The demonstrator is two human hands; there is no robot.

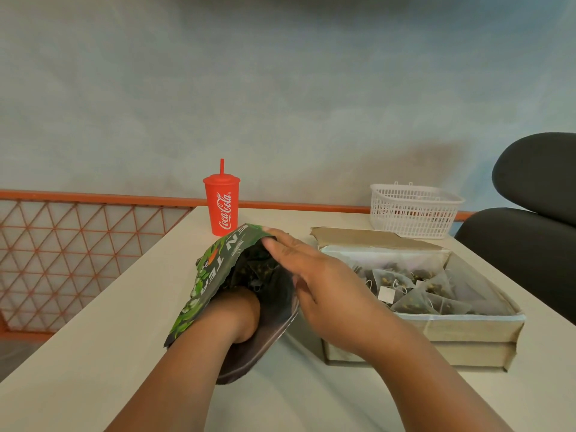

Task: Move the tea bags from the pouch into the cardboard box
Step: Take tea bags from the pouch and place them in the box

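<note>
Two hands work at one pouch (208, 275). The left hand (241, 310) is sunk past the knuckles into its mouth, so I cannot tell whether those fingers are spread or closed on anything. Judging by the task, it is reaching for more tea bags (249, 268), a dark clump of which shows just beyond where the fingers disappear.

The right hand (314, 275) lies along the pouch's right wall with its fingers (276, 243) straight and close together, the tips at the far rim. It seems to press that wall outward and steady the pouch, keeping the mouth wide for the other hand. Whether the thumb pinches the foil is unclear.

Right of the right hand's knuckles, just beside the pouch, stands the box (436, 325), its flap folded back and a clear liner inside. Many pyramid bags (411, 291) already lie in it, so the job looks well along. Keeping the box that near makes each carry short.

Beyond the fingertips stand a red cup (222, 207) and, further right, a white basket (414, 210), both on the table (93, 353).
</note>
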